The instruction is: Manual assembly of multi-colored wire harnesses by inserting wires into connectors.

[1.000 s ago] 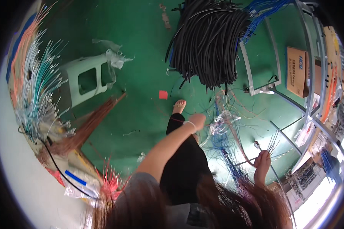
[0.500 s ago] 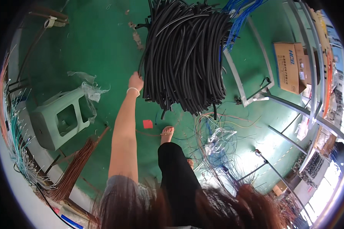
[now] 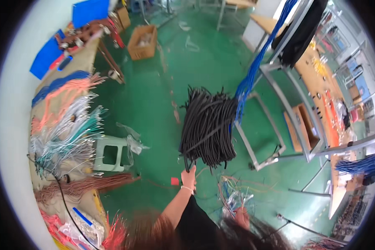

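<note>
A thick bundle of black tubes (image 3: 208, 129) hangs in front of me above the green floor. My left hand (image 3: 188, 180), with a light bracelet at the wrist, is at the bundle's lower left end. Its fingers are closed on a black tube (image 3: 188, 165) that sticks out below the others. Lower right, my right hand (image 3: 241, 218) is partly covered by hair, beside a tangle of thin wires (image 3: 231, 191). Its fingers do not show well enough to tell whether they hold anything. Blue wires (image 3: 254, 73) hang against the bundle's right side.
A grey metal frame (image 3: 279, 91) stands to the right, a cardboard box (image 3: 299, 127) behind its bars. Left, a bench bears coloured wire bundles (image 3: 71, 133); a pale green stool (image 3: 111, 153) stands beside it. Another cardboard box (image 3: 142, 43) sits on the floor farther off.
The view has tilted up and swung, showing more of the room. My left hand has gone from the bundle's left side to a tube at its lower end. My right hand has come into view.
</note>
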{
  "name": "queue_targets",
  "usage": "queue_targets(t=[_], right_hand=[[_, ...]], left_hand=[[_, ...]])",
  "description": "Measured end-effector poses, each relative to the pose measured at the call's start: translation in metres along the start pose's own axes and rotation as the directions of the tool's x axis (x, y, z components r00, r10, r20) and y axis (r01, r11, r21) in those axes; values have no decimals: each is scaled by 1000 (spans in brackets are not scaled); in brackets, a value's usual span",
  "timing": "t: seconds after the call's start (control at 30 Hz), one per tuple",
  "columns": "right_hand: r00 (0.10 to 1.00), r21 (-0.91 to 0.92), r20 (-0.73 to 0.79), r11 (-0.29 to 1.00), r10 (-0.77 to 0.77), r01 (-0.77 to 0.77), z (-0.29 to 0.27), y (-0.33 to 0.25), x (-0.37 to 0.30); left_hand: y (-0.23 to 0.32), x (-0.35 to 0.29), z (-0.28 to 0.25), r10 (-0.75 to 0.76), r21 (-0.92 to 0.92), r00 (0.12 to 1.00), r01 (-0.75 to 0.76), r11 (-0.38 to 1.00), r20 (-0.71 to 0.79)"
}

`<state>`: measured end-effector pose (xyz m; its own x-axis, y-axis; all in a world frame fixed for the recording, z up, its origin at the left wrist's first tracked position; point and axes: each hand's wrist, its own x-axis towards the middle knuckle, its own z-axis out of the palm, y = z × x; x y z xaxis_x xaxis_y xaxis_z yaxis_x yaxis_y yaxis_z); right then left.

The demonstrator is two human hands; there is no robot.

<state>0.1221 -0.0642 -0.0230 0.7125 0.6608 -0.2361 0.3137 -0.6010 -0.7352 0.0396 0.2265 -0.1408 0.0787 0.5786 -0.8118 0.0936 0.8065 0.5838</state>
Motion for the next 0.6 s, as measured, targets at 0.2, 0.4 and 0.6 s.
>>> queue_targets(t=[0.2, 0.4, 0.6], right_hand=[[912, 525, 366, 768, 187, -368, -51, -104, -40], [735, 543, 673, 729, -81, -416, -94, -110, -118], [289, 242, 955, 731, -64, -638, -138, -104, -187]], left_hand=[[-14, -208, -41, 139, -25, 885, -144, 989, 444], [-68, -385, -61, 394, -216, 694, -333, 918, 603], [-103, -476, -87, 494, -115, 584, -565, 817, 644]])
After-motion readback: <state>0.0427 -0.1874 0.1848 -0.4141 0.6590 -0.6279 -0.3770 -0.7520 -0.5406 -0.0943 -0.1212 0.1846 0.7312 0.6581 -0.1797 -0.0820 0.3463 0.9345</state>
